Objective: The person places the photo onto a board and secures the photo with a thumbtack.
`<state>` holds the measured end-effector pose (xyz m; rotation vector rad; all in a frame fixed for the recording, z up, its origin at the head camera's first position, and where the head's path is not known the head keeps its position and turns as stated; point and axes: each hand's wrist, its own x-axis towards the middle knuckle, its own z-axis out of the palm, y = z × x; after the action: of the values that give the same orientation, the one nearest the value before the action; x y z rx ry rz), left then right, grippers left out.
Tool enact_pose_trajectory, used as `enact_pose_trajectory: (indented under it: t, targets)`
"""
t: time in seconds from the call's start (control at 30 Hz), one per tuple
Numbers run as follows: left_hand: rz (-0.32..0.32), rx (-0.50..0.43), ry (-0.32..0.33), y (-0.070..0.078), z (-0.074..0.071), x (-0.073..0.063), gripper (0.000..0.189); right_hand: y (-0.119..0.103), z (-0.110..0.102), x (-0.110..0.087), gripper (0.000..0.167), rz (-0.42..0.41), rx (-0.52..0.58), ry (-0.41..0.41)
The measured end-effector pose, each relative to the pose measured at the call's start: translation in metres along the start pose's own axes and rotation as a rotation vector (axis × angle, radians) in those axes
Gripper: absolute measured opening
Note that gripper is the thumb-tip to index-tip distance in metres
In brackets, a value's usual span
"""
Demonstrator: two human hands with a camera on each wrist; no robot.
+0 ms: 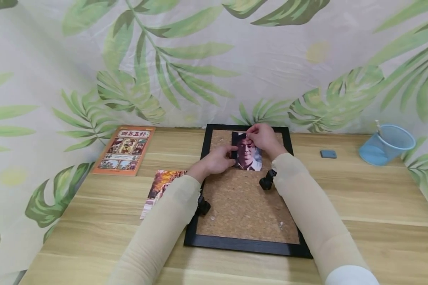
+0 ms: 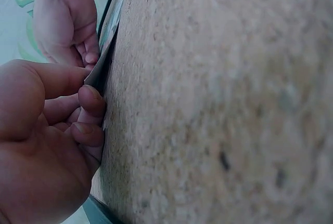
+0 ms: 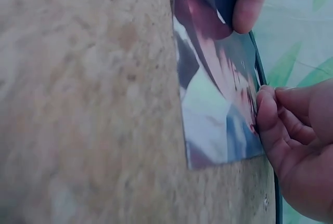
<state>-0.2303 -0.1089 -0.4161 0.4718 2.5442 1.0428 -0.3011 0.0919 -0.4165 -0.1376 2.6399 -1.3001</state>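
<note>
A portrait photo (image 1: 247, 152) lies on the upper part of a black-framed cork board (image 1: 249, 206). My left hand (image 1: 217, 160) pinches its left edge between thumb and fingers. In the left wrist view, that photo edge (image 2: 99, 73) is raised off the cork. At the photo's top, my right hand (image 1: 264, 137) has thumb and index finger pinched together. A small pale bit shows at those fingertips; I cannot tell what it is. From the right wrist, the glossy photo (image 3: 213, 99) reflects light, and the right hand (image 3: 302, 130) sits right at its top edge.
Left of the board, a colourful photo (image 1: 164, 182) lies partly under the left forearm. Behind it is an orange book (image 1: 125, 150). A small blue block (image 1: 328, 154) and a blue mesh pen holder (image 1: 385, 144) stand at right. Small clear bits (image 1: 281, 225) dot the cork.
</note>
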Motion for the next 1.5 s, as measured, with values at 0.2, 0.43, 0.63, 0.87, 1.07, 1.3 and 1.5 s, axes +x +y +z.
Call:
enact_pose_trajectory:
  t: [0.2, 0.43, 0.63, 0.87, 1.07, 1.3, 1.5]
  targets:
    - [0.005, 0.022, 0.007, 0.0, 0.0, 0.001, 0.054, -0.004, 0.002, 0.011, 0.022, 0.02, -0.133, 0.019]
    - [0.008, 0.013, 0.0, 0.001, 0.001, -0.001, 0.054, -0.008, 0.004, 0.021, 0.025, 0.037, -0.231, 0.025]
    - [-0.008, -0.001, 0.001, 0.001, -0.001, -0.004, 0.055, -0.013, 0.005, 0.026, 0.026, 0.066, -0.235, -0.01]
    - [-0.013, 0.001, 0.0, 0.001, -0.001, -0.005, 0.055, -0.013, 0.007, 0.027, 0.024, 0.053, -0.259, -0.001]
    - [0.011, 0.021, 0.0, 0.002, 0.002, -0.003, 0.056, -0.011, 0.007, 0.026, 0.034, 0.032, -0.362, 0.075]
    - [-0.014, 0.021, 0.001, 0.002, 0.002, -0.001, 0.054, -0.008, 0.004, 0.014, 0.033, 0.144, -0.276, 0.13]
    - [-0.042, 0.067, 0.018, -0.01, 0.007, 0.009, 0.054, -0.004, 0.004, 0.018, 0.031, 0.153, -0.25, 0.054]
